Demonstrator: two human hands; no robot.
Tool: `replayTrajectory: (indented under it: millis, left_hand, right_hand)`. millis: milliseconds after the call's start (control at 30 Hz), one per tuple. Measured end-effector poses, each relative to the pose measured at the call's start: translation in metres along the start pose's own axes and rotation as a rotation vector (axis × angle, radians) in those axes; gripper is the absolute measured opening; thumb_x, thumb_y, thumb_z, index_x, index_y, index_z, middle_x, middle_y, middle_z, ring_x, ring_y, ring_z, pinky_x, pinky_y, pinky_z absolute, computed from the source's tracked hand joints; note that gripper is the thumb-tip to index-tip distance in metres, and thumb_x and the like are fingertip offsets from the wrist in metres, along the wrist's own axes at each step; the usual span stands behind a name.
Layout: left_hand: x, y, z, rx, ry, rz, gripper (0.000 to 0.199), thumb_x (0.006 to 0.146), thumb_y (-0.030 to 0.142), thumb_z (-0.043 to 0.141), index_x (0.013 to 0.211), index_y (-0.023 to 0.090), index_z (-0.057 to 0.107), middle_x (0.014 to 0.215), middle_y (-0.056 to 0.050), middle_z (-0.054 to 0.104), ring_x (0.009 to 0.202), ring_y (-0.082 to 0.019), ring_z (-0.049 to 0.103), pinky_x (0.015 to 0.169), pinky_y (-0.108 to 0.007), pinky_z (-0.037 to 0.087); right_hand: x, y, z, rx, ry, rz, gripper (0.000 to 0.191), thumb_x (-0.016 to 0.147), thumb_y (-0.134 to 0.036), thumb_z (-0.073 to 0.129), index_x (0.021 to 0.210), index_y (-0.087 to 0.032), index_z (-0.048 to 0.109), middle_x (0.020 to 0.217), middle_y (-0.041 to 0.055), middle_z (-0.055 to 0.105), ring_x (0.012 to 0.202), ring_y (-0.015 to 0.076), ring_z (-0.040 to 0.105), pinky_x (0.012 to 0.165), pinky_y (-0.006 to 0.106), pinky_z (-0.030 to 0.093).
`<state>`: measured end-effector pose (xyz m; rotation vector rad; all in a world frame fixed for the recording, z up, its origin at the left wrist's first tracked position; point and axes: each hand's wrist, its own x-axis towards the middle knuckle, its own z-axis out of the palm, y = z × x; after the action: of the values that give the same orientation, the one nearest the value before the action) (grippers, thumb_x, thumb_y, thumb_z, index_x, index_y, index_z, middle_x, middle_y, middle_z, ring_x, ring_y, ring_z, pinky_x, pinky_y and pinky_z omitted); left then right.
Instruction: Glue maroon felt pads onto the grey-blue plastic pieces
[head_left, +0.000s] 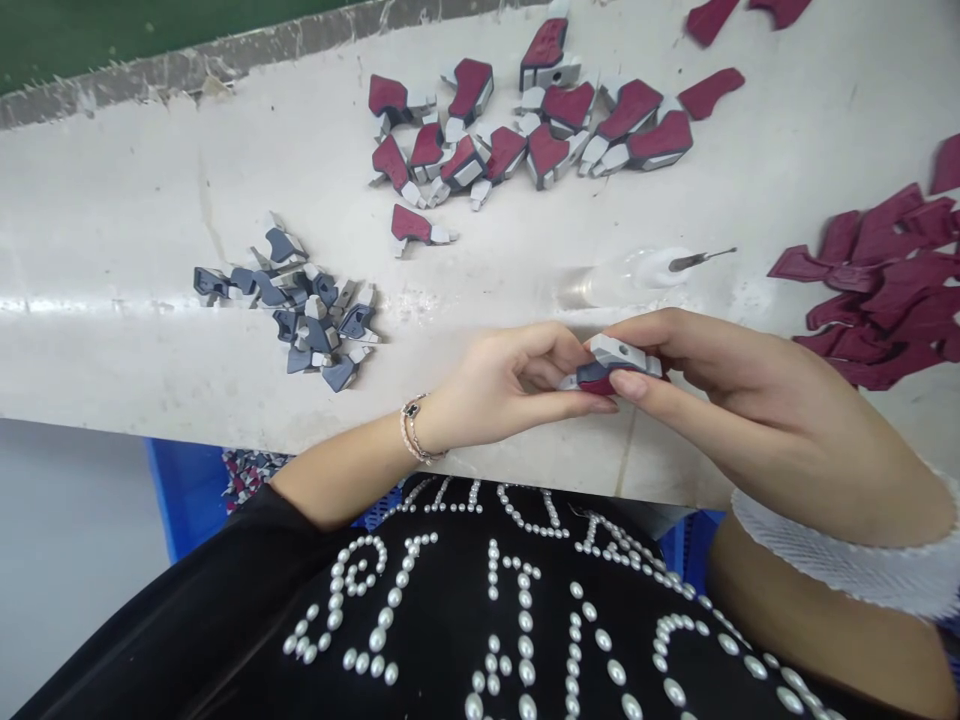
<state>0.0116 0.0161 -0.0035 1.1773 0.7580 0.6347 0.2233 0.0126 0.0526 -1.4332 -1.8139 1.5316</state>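
Both hands grip one small plastic part (pixel 619 356) in light grey and dark blue-grey, with a maroon face turned downward. My left hand (pixel 517 385) pinches its left end between thumb and fingers. On the right end, the thumb and fingers of my right hand (pixel 735 400) are closed, the thumb pressing near the maroon edge. Part of the piece is hidden by the fingers. Just beyond the hands stands a small whitish bottle (pixel 637 275) with a thin dark tip pointing right.
At the back lie several grey parts with maroon faces (pixel 547 150). A cluster of blue-grey parts (pixel 315 315) sits to the left. Loose maroon pieces (pixel 892 280) are heaped at right. Below the table edge, a blue crate (pixel 180 500) holds many small parts.
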Motion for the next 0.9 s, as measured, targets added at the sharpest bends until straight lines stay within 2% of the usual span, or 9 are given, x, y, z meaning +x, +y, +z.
replayTrajectory:
  millis: [200,433,600,733,900]
  left_hand:
    - [-0.0003,0.0052,0.0010,0.014,0.028,-0.008,0.021,0.083,0.018,0.078,0.094,0.015,0.061,0.091,0.001,0.073,0.083,-0.009,0.076,0.079,-0.020,0.064]
    - [0.0004,0.0033,0.0013,0.009,0.041,0.005,0.021,0.082,0.018,0.079,0.094,0.015,0.061,0.089,0.001,0.073,0.081,-0.009,0.075,0.076,-0.019,0.063]
    - [0.0010,0.0028,0.0007,-0.046,0.063,-0.058,0.027,0.080,0.021,0.082,0.091,0.015,0.058,0.088,0.001,0.072,0.078,-0.009,0.074,0.072,-0.019,0.062]
    - [0.0005,0.0037,-0.0012,-0.074,0.039,-0.113,0.029,0.079,0.026,0.084,0.092,0.016,0.059,0.083,0.001,0.073,0.075,-0.010,0.074,0.068,-0.019,0.061]
    - [0.0020,0.0093,-0.0033,-0.159,-0.023,-0.144,0.024,0.084,0.022,0.079,0.099,0.015,0.061,0.093,-0.001,0.076,0.088,-0.011,0.077,0.080,-0.021,0.063]
  right_hand:
    - [-0.0010,0.0012,0.0025,0.004,0.013,-0.003,0.027,0.101,-0.044,0.057,0.124,-0.037,0.069,0.106,-0.0040,0.072,0.099,0.0205,0.068,0.075,0.034,0.050]
    - [0.0005,0.0012,0.0038,-0.038,0.037,-0.006,0.028,0.102,-0.043,0.056,0.126,-0.036,0.069,0.108,-0.0065,0.073,0.097,0.0169,0.069,0.077,0.031,0.050]
    - [0.0005,0.0046,0.0045,-0.111,0.037,-0.057,0.030,0.103,-0.040,0.055,0.130,-0.033,0.067,0.119,-0.0053,0.073,0.103,0.0156,0.069,0.082,0.027,0.051]
    - [-0.0001,0.0081,0.0041,-0.130,0.052,-0.037,0.030,0.103,-0.044,0.056,0.129,-0.034,0.067,0.117,-0.0052,0.074,0.103,0.0158,0.069,0.077,0.027,0.053]
    - [0.0007,0.0092,0.0007,-0.121,0.075,-0.037,0.029,0.101,-0.046,0.057,0.123,-0.033,0.071,0.111,-0.0032,0.075,0.096,0.0174,0.070,0.073,0.029,0.054]
